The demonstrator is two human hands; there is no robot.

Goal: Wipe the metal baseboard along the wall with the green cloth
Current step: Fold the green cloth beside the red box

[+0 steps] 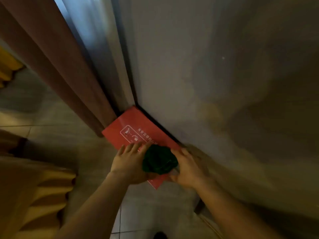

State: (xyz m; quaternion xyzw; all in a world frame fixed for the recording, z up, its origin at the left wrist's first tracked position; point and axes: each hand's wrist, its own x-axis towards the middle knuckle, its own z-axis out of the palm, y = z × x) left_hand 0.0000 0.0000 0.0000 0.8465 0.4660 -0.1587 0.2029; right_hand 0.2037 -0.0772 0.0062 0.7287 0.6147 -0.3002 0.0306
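The green cloth [158, 161] is bunched up on top of a red box, between my two hands. My left hand [129, 161] lies flat on the box lid with its fingers spread, touching the cloth's left edge. On the cloth's right side, my right hand [187, 168] curls around it. The baseboard [156, 121] shows as a dark strip at the foot of the grey wall, just behind the box. To the right of my right hand it is mostly hidden by blur and shadow.
The red box [126, 131] with white printing stands on the tiled floor [57, 118], pushed against the wall [207, 75]. A brown curtain [57, 69] hangs left of the corner, down to the floor. Yellow-and-brown striped fabric [39, 195] fills the lower left.
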